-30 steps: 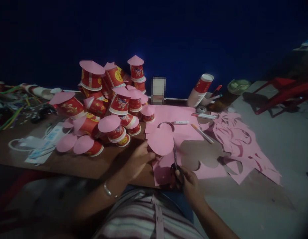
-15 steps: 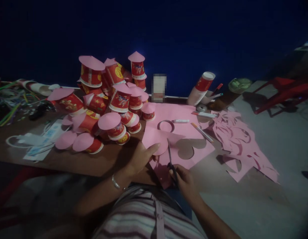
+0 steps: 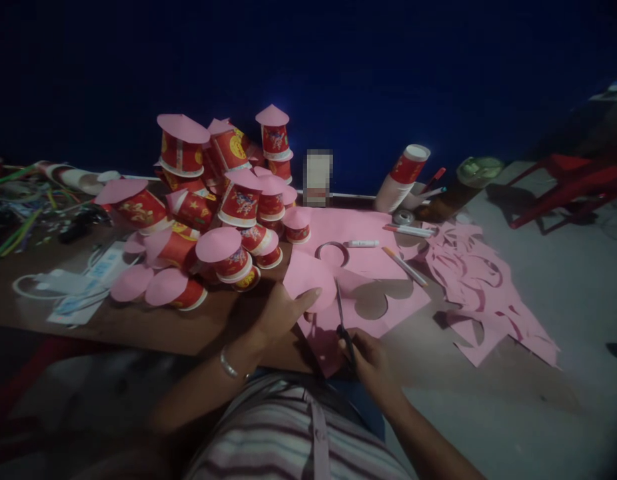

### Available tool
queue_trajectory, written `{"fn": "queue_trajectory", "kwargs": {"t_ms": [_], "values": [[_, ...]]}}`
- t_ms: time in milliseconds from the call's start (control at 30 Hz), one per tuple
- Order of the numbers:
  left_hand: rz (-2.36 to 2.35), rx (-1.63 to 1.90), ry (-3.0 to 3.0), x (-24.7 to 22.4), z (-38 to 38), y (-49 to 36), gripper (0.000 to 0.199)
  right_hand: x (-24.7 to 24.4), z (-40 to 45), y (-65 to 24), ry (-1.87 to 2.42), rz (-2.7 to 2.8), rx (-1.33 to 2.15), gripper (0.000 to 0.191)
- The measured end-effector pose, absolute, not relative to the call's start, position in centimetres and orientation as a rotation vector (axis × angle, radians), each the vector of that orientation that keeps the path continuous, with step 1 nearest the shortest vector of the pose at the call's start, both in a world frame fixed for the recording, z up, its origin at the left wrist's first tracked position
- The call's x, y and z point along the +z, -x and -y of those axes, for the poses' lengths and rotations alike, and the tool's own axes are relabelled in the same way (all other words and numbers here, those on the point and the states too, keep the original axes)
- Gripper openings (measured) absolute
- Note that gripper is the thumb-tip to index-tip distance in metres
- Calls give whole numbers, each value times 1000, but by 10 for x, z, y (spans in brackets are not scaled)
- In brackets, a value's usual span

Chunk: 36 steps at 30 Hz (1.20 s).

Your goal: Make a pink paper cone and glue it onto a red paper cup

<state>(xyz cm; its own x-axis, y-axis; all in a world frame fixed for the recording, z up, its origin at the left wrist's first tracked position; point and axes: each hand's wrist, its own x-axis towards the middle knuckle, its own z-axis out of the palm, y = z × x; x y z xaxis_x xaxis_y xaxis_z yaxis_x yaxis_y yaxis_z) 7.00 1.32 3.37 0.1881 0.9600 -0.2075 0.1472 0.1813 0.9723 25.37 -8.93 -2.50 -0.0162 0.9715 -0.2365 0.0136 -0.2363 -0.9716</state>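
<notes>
My left hand [image 3: 289, 312] grips a rounded piece of pink paper [image 3: 316, 283], thumb on top and the other fingers mostly beneath it. Black-handled scissors [image 3: 341, 313] are held in my right hand [image 3: 366, 360], their blades pointing away from me beside the right edge of that piece. Under and around the piece lies a large pink sheet [image 3: 356, 223]. To the right, a pink sheet [image 3: 403, 313] has a curved cut-out in it. A dark ring [image 3: 332, 254] rests just beyond the paper in my left hand.
Several red cups with pink cone tops [image 3: 231, 253] crowd the left of the table [image 3: 163, 333]. Markers [image 3: 406, 267], stacked cups [image 3: 404, 175] and a jar [image 3: 476, 175] stand or lie right of centre. Pink scraps [image 3: 488, 287] cover the right side; a power strip [image 3: 91, 283] is at left.
The pink piece in my left hand has turned slightly, and its pointed strip on the right no longer shows. Both hands keep nearly the same place.
</notes>
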Motion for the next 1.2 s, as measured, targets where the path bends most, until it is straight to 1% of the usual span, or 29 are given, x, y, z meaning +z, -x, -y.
{"fn": "queue_trajectory", "kwargs": {"t_ms": [133, 267, 500, 833, 967, 1200], "values": [[-1245, 806, -1255, 32, -14, -69, 35, -21, 89, -253, 1377, 1094, 1404, 48], [-1225, 809, -1234, 30, -15, -68, 35, -22, 91, -252, 1358, 1050, 1429, 53], [-1199, 838, -1286, 24, -16, -66, 31, -26, 96, -251, 1330, 992, 1480, 57], [-1191, 810, -1329, 29, -21, -59, 27, -24, 94, -250, 1348, 1035, 1459, 56], [-1222, 884, -1376, 35, -22, -58, 26, -24, 92, -250, 1329, 1052, 1456, 53], [-1188, 910, -1452, 33, -20, -55, 22, -23, 91, -246, 1287, 1059, 1444, 51]]}}
